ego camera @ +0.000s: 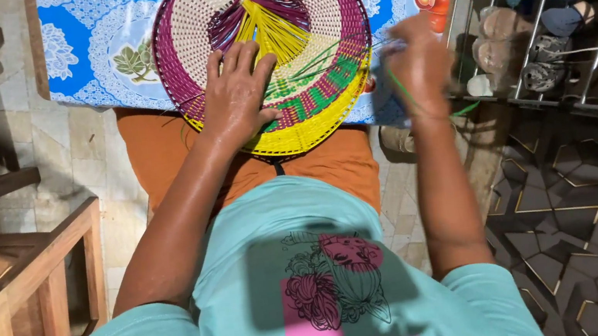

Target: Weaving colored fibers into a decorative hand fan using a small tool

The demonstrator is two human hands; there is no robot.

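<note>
Woven fan (263, 48), round, half-finished: lies flat across the person's lap and against the edge of a blue floral tablecloth (83, 46). Cream centre, purple band along the rim, yellow edge nearest the body, green and red pattern inside that edge. Yellow and purple strands gather into a bundle at the top middle.

Left hand (234, 95) rests palm down on the lower left part of the fan, fingers spread and pressing the weave flat; not gripping anything. Right hand (417, 65) sits at the fan's right rim, just off the edge, blurred. It is closed, pinching a thin green strand (409, 94) that runs down below the wrist. Loose green strands also cross the weave between the two hands.

So the fan lies under the left hand and just beside the right one.

Around: orange cloth (165, 156) over the lap beneath the fan. Wooden chair frame (27, 284) to the left. Metal shoe rack (558, 14) with sandals to the right, standing by a dark patterned floor (588, 229). Pale tiles left of the lap.
</note>
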